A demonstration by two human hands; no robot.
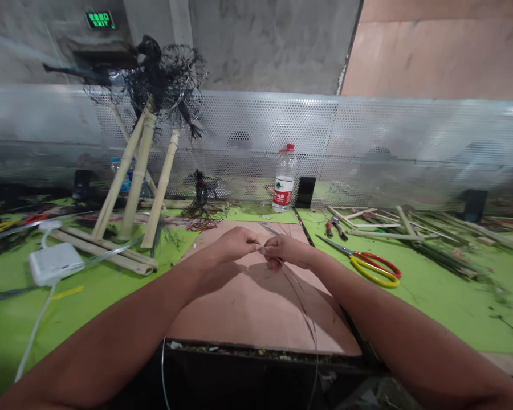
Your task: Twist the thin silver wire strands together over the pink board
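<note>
My left hand (pixel 239 244) and my right hand (pixel 287 250) meet over a pinkish-brown board (pixel 231 316), both closed with fingertips pinched together. Thin wire-like strands (pixel 301 302) trail from under my right hand down toward the board's near edge. The tiny piece between my fingertips is too small to make out. To the right of my right hand lie scissors (pixel 370 266) with red and yellow handles, blades partly apart. Pliers (pixel 336 226) with red on the grips rest farther back.
A red-capped water bottle (pixel 284 182) and a black phone-like slab (pixel 305 192) stand behind. Bamboo poles (pixel 139 176) carry a dark wire tree-like form (pixel 154 74) at left. A white adapter (pixel 55 263), loose bamboo tubes (pixel 106 250) and cut sticks (pixel 393 228) lie around.
</note>
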